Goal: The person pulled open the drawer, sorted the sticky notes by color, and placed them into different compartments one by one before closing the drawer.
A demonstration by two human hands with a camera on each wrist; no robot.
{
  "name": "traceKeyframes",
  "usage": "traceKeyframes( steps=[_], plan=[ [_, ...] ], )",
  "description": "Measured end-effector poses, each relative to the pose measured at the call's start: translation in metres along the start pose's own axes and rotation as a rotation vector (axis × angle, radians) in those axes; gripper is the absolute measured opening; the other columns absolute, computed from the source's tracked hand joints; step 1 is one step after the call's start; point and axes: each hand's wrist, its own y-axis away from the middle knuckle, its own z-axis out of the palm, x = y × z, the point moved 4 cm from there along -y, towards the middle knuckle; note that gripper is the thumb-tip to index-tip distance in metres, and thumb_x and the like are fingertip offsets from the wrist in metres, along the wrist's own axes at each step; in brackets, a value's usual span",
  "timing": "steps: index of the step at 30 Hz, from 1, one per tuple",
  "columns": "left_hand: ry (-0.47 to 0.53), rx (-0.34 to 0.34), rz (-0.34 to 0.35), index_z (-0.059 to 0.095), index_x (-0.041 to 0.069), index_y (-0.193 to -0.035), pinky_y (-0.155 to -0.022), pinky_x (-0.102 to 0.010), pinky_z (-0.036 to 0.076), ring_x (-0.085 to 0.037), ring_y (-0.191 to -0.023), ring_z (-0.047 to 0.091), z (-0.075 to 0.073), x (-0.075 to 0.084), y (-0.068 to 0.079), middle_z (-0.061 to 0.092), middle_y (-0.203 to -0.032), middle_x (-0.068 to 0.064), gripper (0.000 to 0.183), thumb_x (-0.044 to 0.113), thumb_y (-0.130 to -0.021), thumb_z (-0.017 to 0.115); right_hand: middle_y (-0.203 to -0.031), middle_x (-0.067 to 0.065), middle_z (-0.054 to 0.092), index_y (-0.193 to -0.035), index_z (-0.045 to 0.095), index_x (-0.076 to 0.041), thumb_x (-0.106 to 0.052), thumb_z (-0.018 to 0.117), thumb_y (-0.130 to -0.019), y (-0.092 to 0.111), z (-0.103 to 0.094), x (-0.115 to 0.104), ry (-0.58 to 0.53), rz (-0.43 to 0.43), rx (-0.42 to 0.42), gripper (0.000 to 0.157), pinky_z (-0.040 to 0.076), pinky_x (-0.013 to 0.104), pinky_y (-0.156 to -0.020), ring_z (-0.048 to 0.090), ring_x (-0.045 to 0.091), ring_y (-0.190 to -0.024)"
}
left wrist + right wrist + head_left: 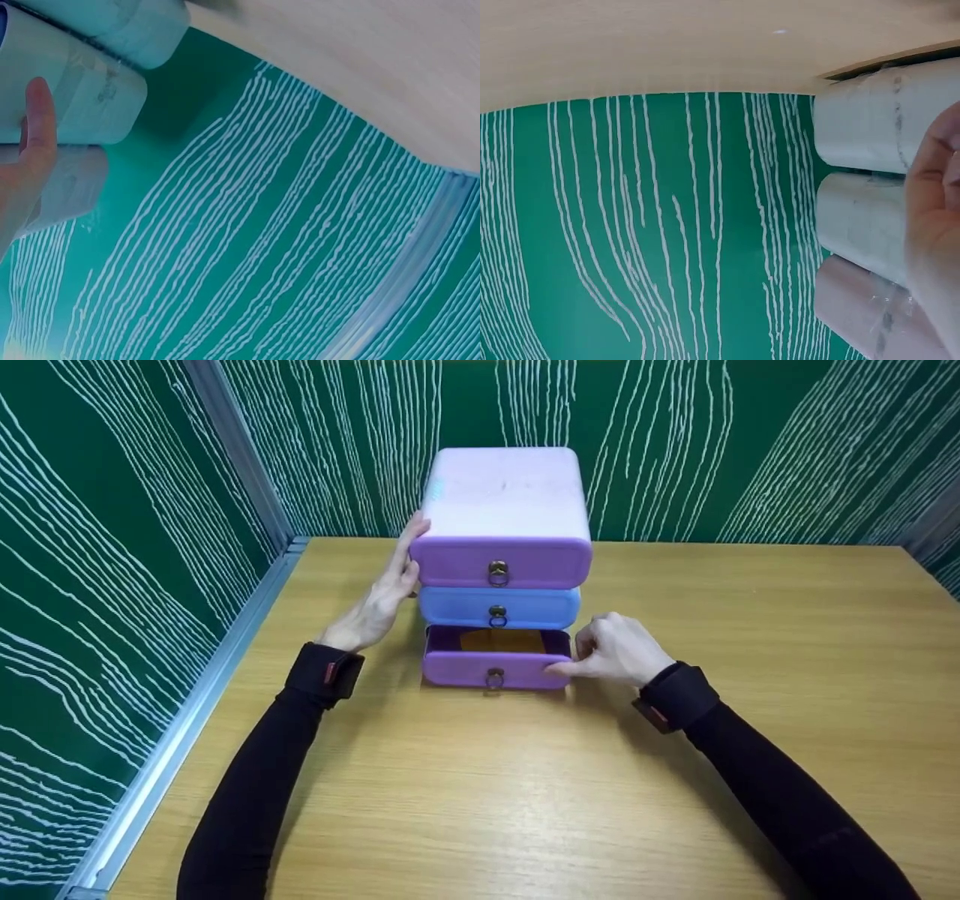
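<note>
A stack of three small drawer units stands on the table, its top box point(502, 499) white with a purple front. Below it is a blue drawer point(457, 607), pushed in. The bottom purple drawer point(450, 669) is pulled out partway, with a flat orange-yellow piece point(501, 641) inside. My left hand point(386, 592) rests with extended fingers against the stack's left side; a digit of that hand point(37, 142) lies along the boxes in the left wrist view. My right hand point(619, 649) grips the bottom drawer's right front corner, thumb on the front and fingers curled beside it.
Each drawer front carries a small ring pull point(498, 574). Behind the wooden table point(750, 660) rises a green wall point(675, 450) with white wavy lines. A metal rail point(187, 712) runs along the table's left edge.
</note>
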Motion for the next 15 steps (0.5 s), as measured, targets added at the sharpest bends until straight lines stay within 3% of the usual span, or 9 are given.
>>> traceKeyframes(
  steps=[4,10,15],
  plan=[
    [-0.020,-0.005,-0.003,0.003,0.027,-0.162,-0.119,-0.071,0.009,-0.019,-0.157,-0.008,0.001,0.001,0.000,-0.011,-0.170,0.005,0.088,0.076,-0.094,0.028,-0.046,-0.011,0.043,-0.048,0.054,-0.018,-0.070,0.076,-0.071,-0.008,0.002,0.011,0.033,0.062,0.034,0.061,0.033,0.025,-0.048,0.042,0.008,-0.047],
    [-0.032,-0.012,-0.009,0.008,0.025,-0.161,-0.121,-0.068,0.007,-0.018,-0.157,-0.009,0.005,-0.001,-0.001,-0.013,-0.170,0.008,0.087,0.077,-0.094,0.026,-0.048,-0.009,0.038,-0.052,0.051,-0.016,-0.072,0.069,-0.078,-0.018,0.008,0.031,0.042,0.154,0.015,0.064,0.028,0.026,-0.049,0.038,0.010,-0.048],
    [-0.061,-0.013,0.023,0.008,0.019,-0.162,-0.124,-0.062,0.000,-0.018,-0.157,-0.009,0.005,0.000,-0.004,-0.010,-0.170,0.003,0.088,0.074,-0.095,0.027,-0.059,-0.004,0.054,-0.068,0.059,-0.014,-0.070,0.065,-0.082,-0.013,0.010,0.039,0.074,0.150,0.018,0.058,0.037,0.029,-0.052,0.050,0.015,-0.055]
  ],
)
